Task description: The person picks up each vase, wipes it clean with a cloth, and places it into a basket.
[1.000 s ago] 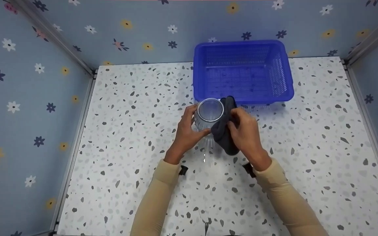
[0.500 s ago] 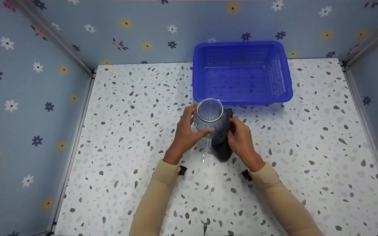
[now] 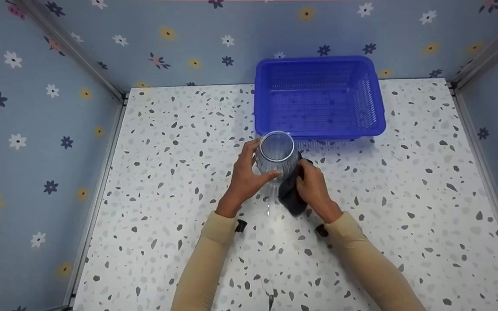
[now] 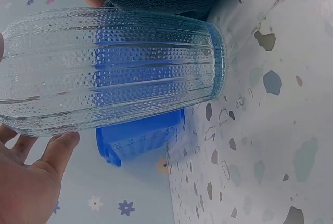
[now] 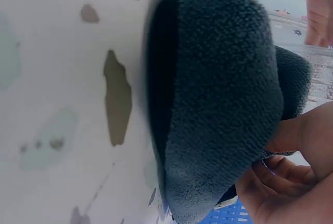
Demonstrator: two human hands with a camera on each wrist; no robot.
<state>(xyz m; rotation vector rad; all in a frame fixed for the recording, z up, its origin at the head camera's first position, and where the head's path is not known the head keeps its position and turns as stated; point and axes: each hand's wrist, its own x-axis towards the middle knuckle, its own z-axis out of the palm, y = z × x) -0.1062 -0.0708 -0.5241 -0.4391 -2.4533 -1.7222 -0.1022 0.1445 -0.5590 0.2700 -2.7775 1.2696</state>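
Note:
A clear ribbed glass vase (image 3: pixel 269 166) with a beaded surface stands upright in front of the basket, its round mouth facing up. My left hand (image 3: pixel 247 175) grips its upper left side, thumb across the near side. In the left wrist view the vase (image 4: pixel 135 73) has its base on the tabletop. My right hand (image 3: pixel 316 183) pinches a dark grey cloth (image 3: pixel 292 198) against the vase's right side. The right wrist view shows the fuzzy cloth (image 5: pixel 218 89) bunched, its lower edge close to the tabletop, covering part of the glass.
A blue plastic basket (image 3: pixel 348 131) with slotted walls stands behind the vase, close to the back wall (image 3: pixel 266 26). Flower-patterned panels enclose the speckled white tabletop (image 3: pixel 167 181) at the back and both sides.
My right hand has moved the cloth down along the vase's right side, towards me and slightly left. My left hand and the vase have stayed in place.

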